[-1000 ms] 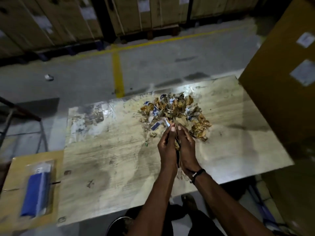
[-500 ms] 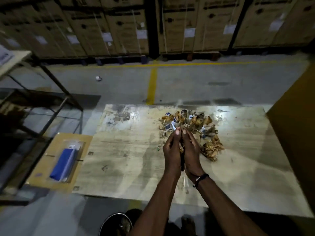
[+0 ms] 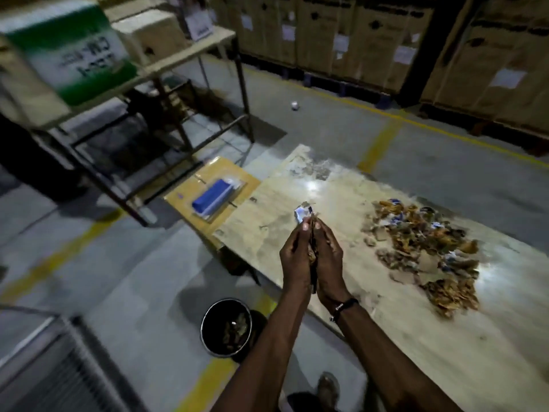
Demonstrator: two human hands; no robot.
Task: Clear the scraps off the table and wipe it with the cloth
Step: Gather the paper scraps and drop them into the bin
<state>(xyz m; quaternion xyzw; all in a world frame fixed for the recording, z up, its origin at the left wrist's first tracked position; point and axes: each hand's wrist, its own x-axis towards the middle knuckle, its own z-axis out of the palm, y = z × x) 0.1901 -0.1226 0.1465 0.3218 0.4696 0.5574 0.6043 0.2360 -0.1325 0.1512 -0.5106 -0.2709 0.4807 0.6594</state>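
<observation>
Above the surface (image 3: pixel 341 200) edge, the left hand (image 3: pixel 297 257) and right hand (image 3: pixel 328 257) are pressing together, palms flat, clamping scraps (image 3: pixel 303 215) between them. Right of them, the scrap pile (image 3: pixel 421 248) is lying on the surface; a blue cloth (image 3: pixel 212 196) is sitting packaged at its far end

We see a pale beige table (image 3: pixel 341 209) mottled with grey stains. At its three o'clock side, the scrap pile (image 3: pixel 424 248) is mostly tan and brown, flecked with blue and white. At ten o'clock from the table, a bright blue cloth (image 3: pixel 212 196) in clear wrapping lies on an orange-yellow board (image 3: pixel 181 197). At six o'clock from that board a black bucket (image 3: pixel 208 322) holds brown bits. The grey floor (image 3: pixel 326 129) carries yellow stripes. At eleven o'clock, a white box (image 3: pixel 68 49) shows green bands and dark lettering.
</observation>
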